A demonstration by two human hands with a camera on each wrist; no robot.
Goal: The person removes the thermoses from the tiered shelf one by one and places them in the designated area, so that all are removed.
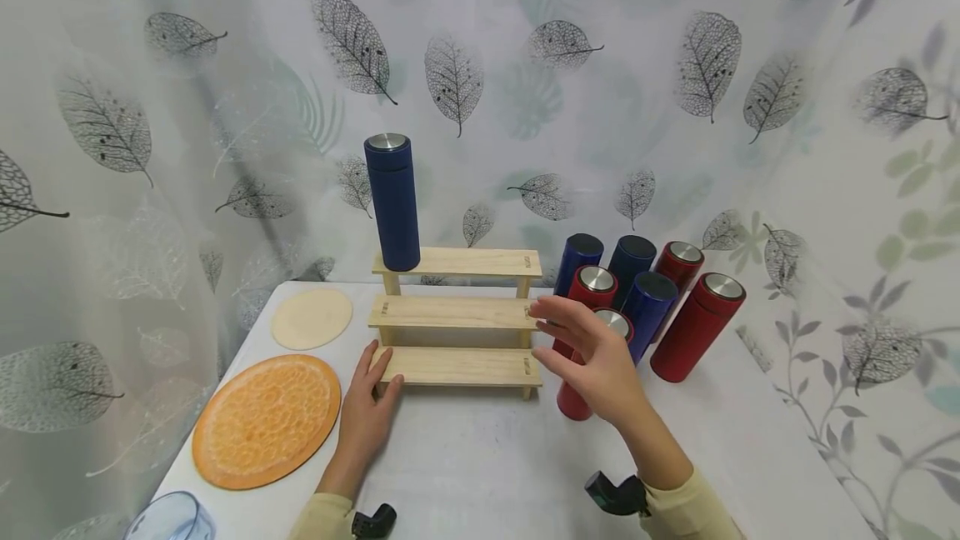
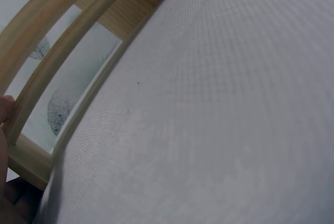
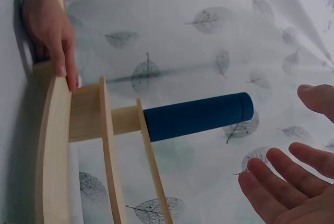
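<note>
A three-step wooden shelf rack point(image 1: 457, 312) stands on the white table. My left hand point(image 1: 365, 432) holds the left end of its lowest step, thumb near the front edge and fingers at the side. A tall navy thermos bottle point(image 1: 394, 207) stands upright at the left of the top step; the right wrist view shows this bottle point(image 3: 198, 116) too. Open and holding nothing, my right hand point(image 1: 592, 357) is right of the rack, fingers spread and thumb apart. In the head view it overlaps a red thermos bottle point(image 1: 574, 403) and partly hides it.
Several red and blue bottles crowd the table's right side, among them a red one point(image 1: 697, 327) at the outer edge. To the left lie an orange round mat point(image 1: 266, 422) and a pale round mat point(image 1: 311, 318). A clear glass bowl point(image 1: 171, 517) sits at the near left corner.
</note>
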